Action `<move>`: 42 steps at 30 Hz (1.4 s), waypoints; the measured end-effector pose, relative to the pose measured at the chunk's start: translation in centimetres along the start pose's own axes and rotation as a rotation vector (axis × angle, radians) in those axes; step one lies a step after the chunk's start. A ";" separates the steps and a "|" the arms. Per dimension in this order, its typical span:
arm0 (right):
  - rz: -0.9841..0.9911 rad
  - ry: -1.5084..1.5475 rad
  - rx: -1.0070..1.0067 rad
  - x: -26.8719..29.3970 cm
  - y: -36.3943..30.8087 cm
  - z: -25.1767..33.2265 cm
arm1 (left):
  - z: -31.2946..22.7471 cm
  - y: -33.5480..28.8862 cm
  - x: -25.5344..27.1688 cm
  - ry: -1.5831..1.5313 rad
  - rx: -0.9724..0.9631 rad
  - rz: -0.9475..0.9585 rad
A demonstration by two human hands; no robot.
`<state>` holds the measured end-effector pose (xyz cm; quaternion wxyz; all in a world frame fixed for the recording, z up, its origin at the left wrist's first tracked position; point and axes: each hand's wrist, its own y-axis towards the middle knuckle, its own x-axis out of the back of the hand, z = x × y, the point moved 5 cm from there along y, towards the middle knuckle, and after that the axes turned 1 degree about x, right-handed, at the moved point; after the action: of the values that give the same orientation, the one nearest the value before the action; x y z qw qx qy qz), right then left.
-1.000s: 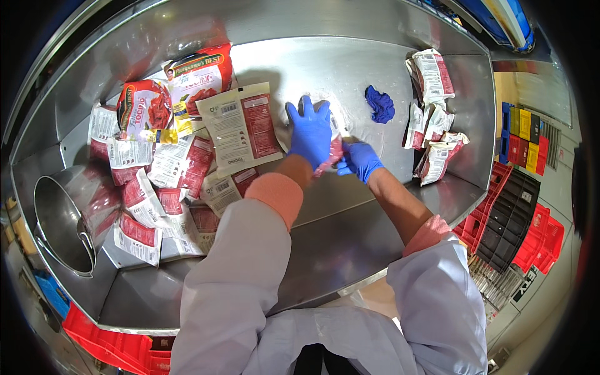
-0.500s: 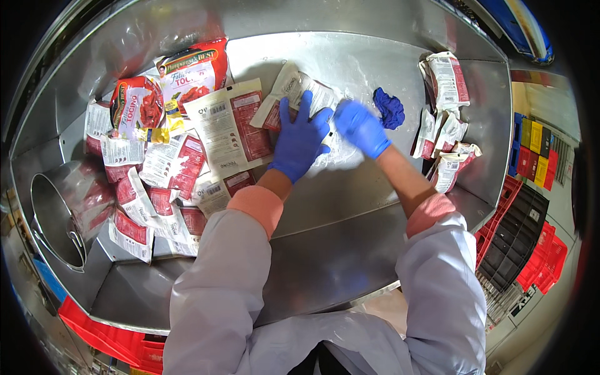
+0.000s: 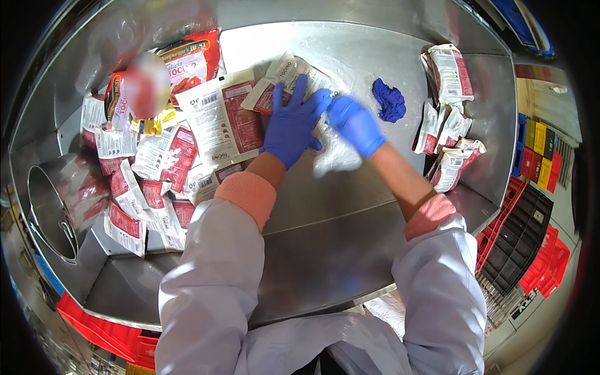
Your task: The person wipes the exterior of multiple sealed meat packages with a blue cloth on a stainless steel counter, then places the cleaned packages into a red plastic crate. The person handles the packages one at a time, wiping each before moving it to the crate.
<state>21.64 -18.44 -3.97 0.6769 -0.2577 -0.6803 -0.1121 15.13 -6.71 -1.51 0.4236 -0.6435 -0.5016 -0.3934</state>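
My blue-gloved left hand (image 3: 290, 128) lies with fingers spread over a white and red food packet (image 3: 272, 84), pressing on it near the middle of the metal table. Just right of it, my blue-gloved right hand (image 3: 355, 124) is curled closed at the packet's right end, smeared by motion. Below its fingers is a whitish crumpled piece (image 3: 337, 153), cloth or thin plastic; I cannot tell which. What the fingers hold is hidden. A larger white and red packet (image 3: 215, 119) lies flat beside my left hand. Right of my right hand sits a crumpled dark blue cloth (image 3: 389, 100).
Several packets (image 3: 165, 153) are piled at the left, beside a metal cylinder-shaped container (image 3: 53, 209) with a clear bag. More packets (image 3: 451, 75) stand along the right wall. A raised metal rim (image 3: 509, 125) bounds the table; red and black crates (image 3: 519, 244) stand beyond it.
Both hands have shifted slightly left in the view, still at the same packet. The whitish piece shows more clearly below my right hand. The view has tilted a little.
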 end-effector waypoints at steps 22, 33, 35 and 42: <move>-0.289 0.402 0.072 2.6 -0.2 0.6 | 0.2 0.2 0.2 -0.129 0.037 -0.077; -0.290 0.247 0.042 -0.2 0.2 -1.8 | 0.0 0.4 -0.3 -0.118 0.012 -0.095; -0.419 0.354 0.217 2.3 -0.1 0.7 | 0.8 0.2 -0.7 -0.111 0.043 -0.089; -0.319 0.253 0.095 2.1 0.2 -0.2 | 0.3 0.4 -0.1 -0.136 0.033 -0.073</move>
<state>22.03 -17.96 -1.97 0.7421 -0.0983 -0.6265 -0.2172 15.48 -6.53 -1.75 0.3845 -0.6429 -0.5590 -0.3555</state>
